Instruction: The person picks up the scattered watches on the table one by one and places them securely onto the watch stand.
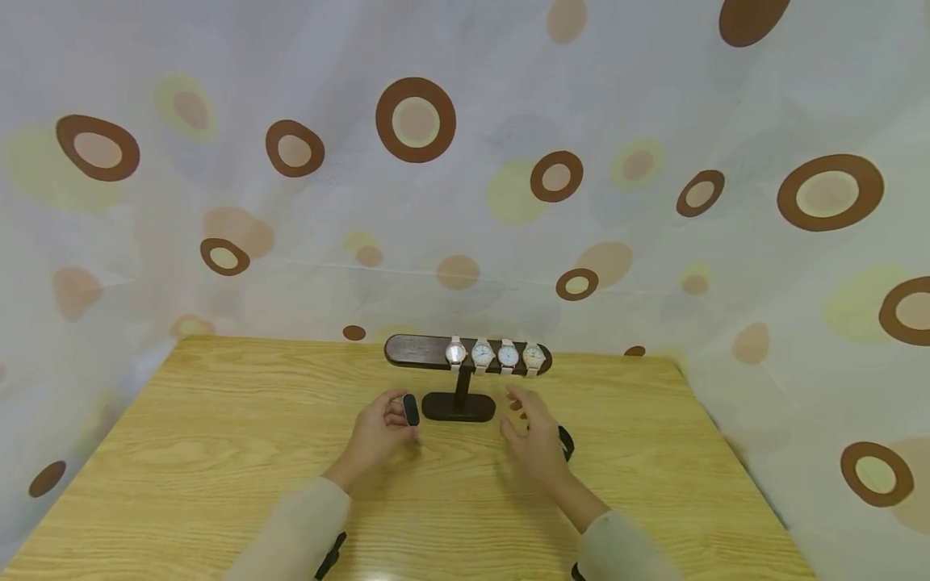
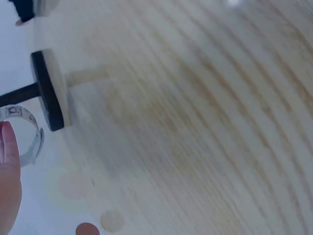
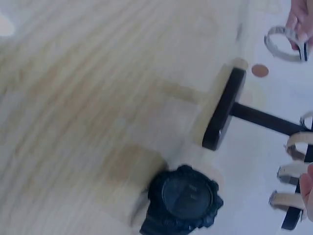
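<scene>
My left hand (image 1: pixel 381 428) pinches a smart band (image 1: pixel 411 410) with a dark oblong face, left of the stand's base. Its pale strap (image 2: pixel 34 142) makes a loop in the left wrist view. A dark brown watch stand (image 1: pixel 459 407) has a T shape, and several white-strapped watches (image 1: pixel 483 353) are wrapped around the right part of its bar; the bar's left part is bare. My right hand (image 1: pixel 538 440), fingers loosely bent and holding nothing, is right of the base. Beside it on the table lies a chunky black watch (image 3: pixel 186 196), partly hidden by the hand in the head view.
The wooden table (image 1: pixel 218 452) reaches back to a hanging cloth (image 1: pixel 465 202) with brown and yellow circles, which also closes off both sides. The stand is near the table's back edge. Dark straps (image 1: pixel 332 557) show by the sleeves.
</scene>
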Demonstrator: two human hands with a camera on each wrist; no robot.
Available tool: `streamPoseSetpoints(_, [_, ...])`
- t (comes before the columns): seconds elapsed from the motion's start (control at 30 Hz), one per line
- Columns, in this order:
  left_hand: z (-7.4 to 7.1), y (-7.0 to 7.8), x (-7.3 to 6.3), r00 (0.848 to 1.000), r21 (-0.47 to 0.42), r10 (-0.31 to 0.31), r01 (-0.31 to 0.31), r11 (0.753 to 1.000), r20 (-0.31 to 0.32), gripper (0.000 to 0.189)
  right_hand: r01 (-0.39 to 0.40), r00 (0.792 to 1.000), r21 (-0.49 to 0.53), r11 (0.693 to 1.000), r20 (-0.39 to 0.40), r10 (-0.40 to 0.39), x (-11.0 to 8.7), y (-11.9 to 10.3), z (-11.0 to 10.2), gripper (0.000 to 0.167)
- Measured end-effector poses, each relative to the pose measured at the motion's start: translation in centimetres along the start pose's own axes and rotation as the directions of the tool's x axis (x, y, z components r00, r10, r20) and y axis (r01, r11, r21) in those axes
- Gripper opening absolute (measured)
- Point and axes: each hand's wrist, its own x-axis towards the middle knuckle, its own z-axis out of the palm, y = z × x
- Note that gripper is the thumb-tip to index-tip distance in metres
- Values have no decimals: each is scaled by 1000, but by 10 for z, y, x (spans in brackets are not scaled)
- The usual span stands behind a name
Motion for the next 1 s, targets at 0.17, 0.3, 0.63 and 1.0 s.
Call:
streamPoseSetpoints(0.17, [-13,4,4,1000,32,4,-4,999,-4,65,31,991,-21,999,-130,-34,10,17,-16,39])
streamPoseSetpoints(0.3, [-24,9,7,1000,51,0,0,999,-2,64,8,989,-65,998,-148,-18,17,27,-27,43])
streamPoseSetpoints(0.63, [-51,23,16,1000,63,-10,10,998,-2,66,-92,985,-156,983,131,113,46,49,-43,67])
streamPoseSetpoints(1.0, [-61,34,22,1000,66,0,0,998,0,67,-113,927,-204,972,330,177,65,41,-40,71])
